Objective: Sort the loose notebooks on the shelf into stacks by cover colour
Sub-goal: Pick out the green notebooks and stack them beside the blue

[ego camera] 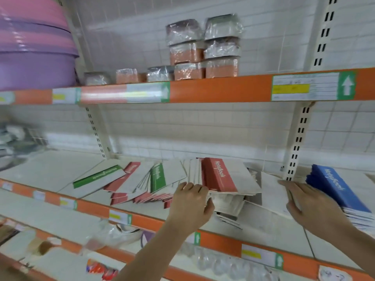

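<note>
Red-banded notebook (220, 175) covers top the jumbled pile at the middle of a shop shelf (50, 171), where a person's left hand (190, 201) reaches in, fingers curled over the near edge of the loose notebooks, thumb against the pile's right side, gripping them. To the right, the right hand (310, 201) lies with fingers extended and fairly straight, its fingertips resting on a white cover (272, 191) just beside a neat stack of blue notebooks (336, 191) at the shelf's right end; it grasps nothing. Left of the gripped pile, green-banded notebooks (158, 177) and further red ones (121, 185) lie fanned and overlapping, with one green-banded notebook (97, 176) flat at the left edge of the spread. A grey-banded cover (254, 175) shows between the red pile and the white cover. Orange strips with price labels (304, 88) front each shelf. Above, on the upper shelf, stand plastic-wrapped boxes (203, 49), with stacked pink and purple plastic basins (34, 43) at far left. Clear glassware (223, 262) sits blurred on the shelf below.
</note>
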A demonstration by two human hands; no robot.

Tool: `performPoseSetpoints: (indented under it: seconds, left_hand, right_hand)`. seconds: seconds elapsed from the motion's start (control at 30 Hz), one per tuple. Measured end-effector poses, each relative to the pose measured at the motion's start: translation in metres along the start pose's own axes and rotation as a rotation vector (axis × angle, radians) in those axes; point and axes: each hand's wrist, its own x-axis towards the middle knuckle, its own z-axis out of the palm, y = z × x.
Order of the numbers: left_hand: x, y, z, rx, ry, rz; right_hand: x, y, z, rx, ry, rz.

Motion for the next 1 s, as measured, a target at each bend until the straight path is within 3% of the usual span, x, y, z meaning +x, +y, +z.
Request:
performPoseSetpoints:
  seconds: [0.17, 0.47, 0.63, 1.0]
  left_hand:
    - [-0.034, -0.062, -0.007, 0.018, 0.003, -0.022]
    - [-0.077, -0.150, -0.015, 0.016, -0.004, -0.056]
    - [-0.091, -0.178, -0.020, 0.017, 0.009, -0.117]
    - [-0.101, -0.207, -0.027, 0.090, -0.178, -0.257]
  right_hand:
    - [0.026, -0.074, 0.015, 0.003, 0.000, -0.070]
    - [0.076, -0.177, 0.049, 0.082, -0.166, -0.113]
    - [0.094, -0.209, 0.061, 0.139, -0.310, -0.159]
    - [0.137, -0.245, 0.099, 0.175, -0.489, -0.282]
